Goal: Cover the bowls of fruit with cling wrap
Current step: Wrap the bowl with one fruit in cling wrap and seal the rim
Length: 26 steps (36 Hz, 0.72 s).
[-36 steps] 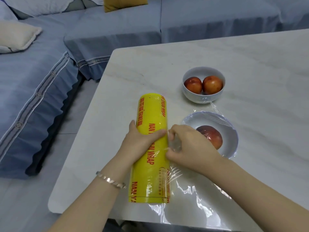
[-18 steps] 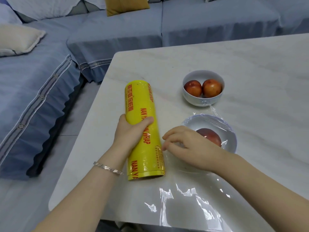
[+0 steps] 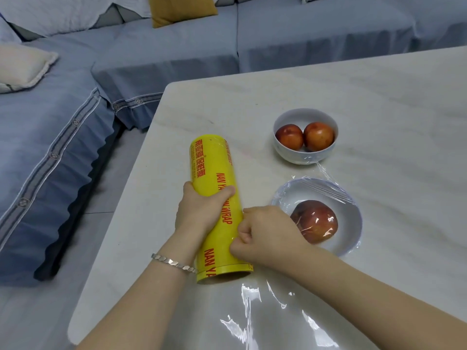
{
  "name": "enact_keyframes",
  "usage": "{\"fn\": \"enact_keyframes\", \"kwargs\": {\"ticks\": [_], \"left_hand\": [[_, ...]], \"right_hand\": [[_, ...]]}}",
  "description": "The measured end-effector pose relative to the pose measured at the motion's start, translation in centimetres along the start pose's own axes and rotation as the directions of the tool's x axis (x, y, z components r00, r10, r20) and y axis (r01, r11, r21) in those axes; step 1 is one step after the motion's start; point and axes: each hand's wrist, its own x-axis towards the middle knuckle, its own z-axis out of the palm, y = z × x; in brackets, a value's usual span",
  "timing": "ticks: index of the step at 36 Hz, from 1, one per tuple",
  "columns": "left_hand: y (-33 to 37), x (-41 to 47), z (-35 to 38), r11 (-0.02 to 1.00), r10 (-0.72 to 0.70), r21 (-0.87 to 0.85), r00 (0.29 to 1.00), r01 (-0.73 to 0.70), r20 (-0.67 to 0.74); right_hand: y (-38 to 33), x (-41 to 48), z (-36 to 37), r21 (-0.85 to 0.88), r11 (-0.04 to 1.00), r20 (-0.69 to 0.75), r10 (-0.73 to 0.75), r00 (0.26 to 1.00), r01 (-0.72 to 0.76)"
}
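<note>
A yellow cling wrap roll [image 3: 214,178] with red lettering lies on the pale marble table [image 3: 379,109]. My left hand [image 3: 199,210] grips the roll around its middle. My right hand [image 3: 267,236] is curled against the roll's right side, fingers pinching at the film edge. To the right, a white bowl [image 3: 351,236] holds one red fruit [image 3: 316,223] under stretched cling film. Farther back, a smaller white bowl [image 3: 303,155] holds two red-orange fruits [image 3: 318,136] and is uncovered, with a strand of film touching its near side.
A loose sheet of cling film [image 3: 265,317] lies crumpled and shiny on the table near its front edge. A blue-covered sofa [image 3: 75,122] wraps around the table's left and far sides, with a cream cushion [image 3: 22,66] and a mustard cushion [image 3: 182,8].
My right hand, lying flat on the table half a second ago, has closed into a pinch against the roll. The left hand keeps its grip on the roll, which stays left of the covered bowl.
</note>
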Motion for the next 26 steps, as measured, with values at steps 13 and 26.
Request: {"fn": "enact_keyframes", "kwargs": {"ticks": [13,26], "left_hand": [[-0.7,0.1,-1.0,0.990,-0.002,-0.138,0.999,0.010,0.052],[-0.9,0.0,-1.1,0.988,0.006,-0.152,0.998,0.004,0.066]], "right_hand": [[2.8,-1.6,0.0,0.241,0.929,-0.161,-0.248,0.955,0.282],[1.4,-2.9,-6.4,0.015,0.992,-0.114,-0.126,0.985,0.129]]}}
